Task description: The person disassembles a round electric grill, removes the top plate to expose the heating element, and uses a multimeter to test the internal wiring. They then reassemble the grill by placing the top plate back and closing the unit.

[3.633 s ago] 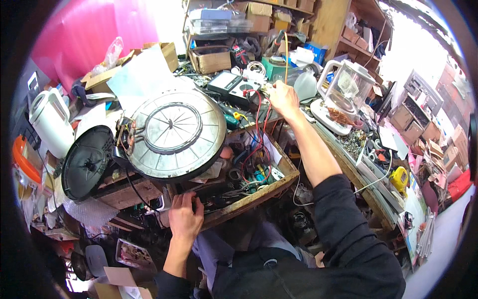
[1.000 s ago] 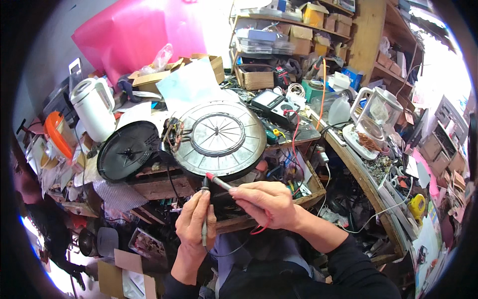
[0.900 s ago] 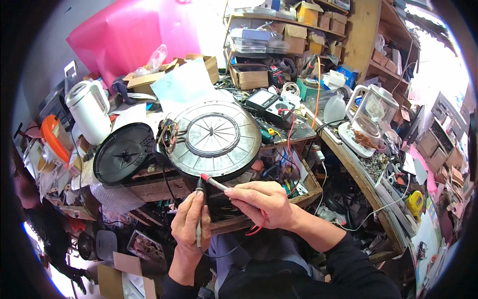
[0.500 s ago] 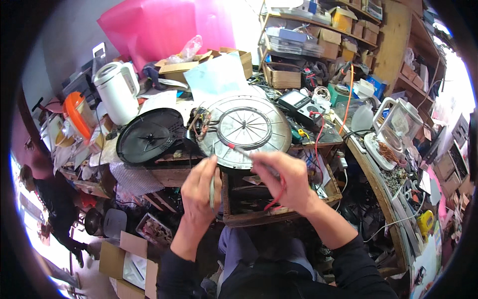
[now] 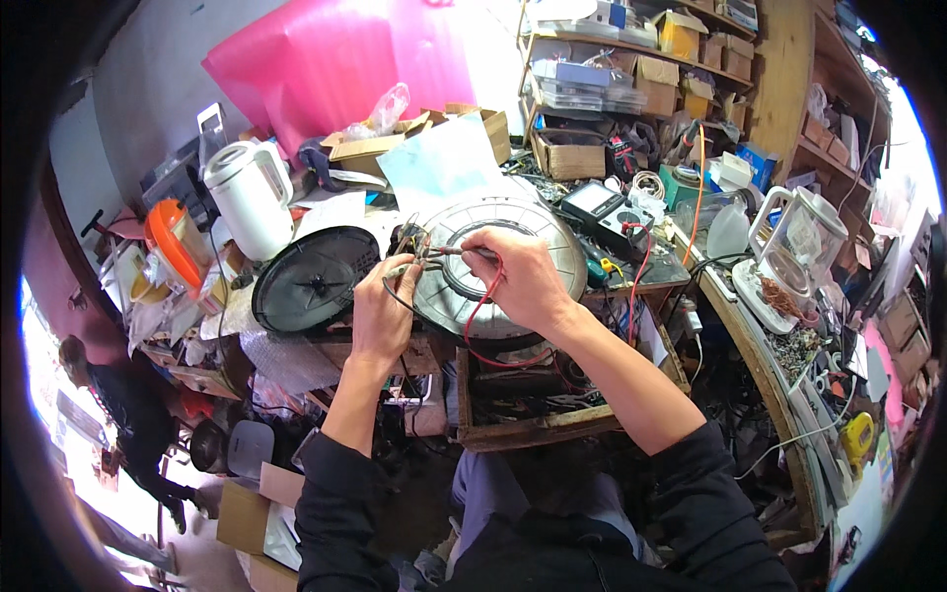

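My left hand holds a test probe with a dark lead among the wires and terminals at the left side of a round metal appliance base. My right hand grips the other probe, with a red lead, its tip also at those wires; the exact contact points are hidden by fingers. A black round cover lies left of the base. A multimeter with the red lead plugged in stands behind it to the right.
A white kettle, orange appliance, glass blender and boxes crowd the bench. An open drawer juts out below. Shelves hold boxes. Another person is at the lower left, beside an open carton.
Both hands, which held the probes low by the base's front edge, have moved up and forward to the wiring at its left side. My view has shifted, showing more of the other person.
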The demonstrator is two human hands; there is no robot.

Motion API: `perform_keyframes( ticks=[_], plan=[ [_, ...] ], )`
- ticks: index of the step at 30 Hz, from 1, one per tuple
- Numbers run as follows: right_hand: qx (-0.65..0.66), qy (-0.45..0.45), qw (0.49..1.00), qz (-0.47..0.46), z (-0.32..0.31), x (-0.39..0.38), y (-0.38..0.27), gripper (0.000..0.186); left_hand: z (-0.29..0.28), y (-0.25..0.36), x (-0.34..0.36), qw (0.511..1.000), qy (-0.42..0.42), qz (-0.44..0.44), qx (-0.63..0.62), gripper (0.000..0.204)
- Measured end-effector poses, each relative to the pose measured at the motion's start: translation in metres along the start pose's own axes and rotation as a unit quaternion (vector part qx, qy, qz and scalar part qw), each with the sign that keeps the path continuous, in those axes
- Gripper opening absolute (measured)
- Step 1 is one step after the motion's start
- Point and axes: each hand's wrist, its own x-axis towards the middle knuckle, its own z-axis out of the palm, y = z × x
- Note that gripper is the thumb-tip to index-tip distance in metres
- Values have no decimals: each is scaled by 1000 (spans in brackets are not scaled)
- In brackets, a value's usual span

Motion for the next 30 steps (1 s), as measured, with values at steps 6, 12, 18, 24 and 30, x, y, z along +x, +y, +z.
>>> perform_keyframes(
  ticks=[6,12,18,24,30],
  plan=[
    [-22,20,998,-56,15,9,15,14,6,-3,2,1000,-11,-23,-1,21],
    [-4,31,997,-66,27,13,19,14,3,0,3,998,-17,-51,-25,19],
    [-27,22,997,-65,31,14,23,12,2,2,3,999,-20,-39,5,18],
    [-33,7,997,-68,32,14,17,12,2,-10,3,1000,-3,7,21,21],
    [-39,1,997,-71,34,15,22,10,2,-8,4,1000,-3,-2,4,20]
  ],
)
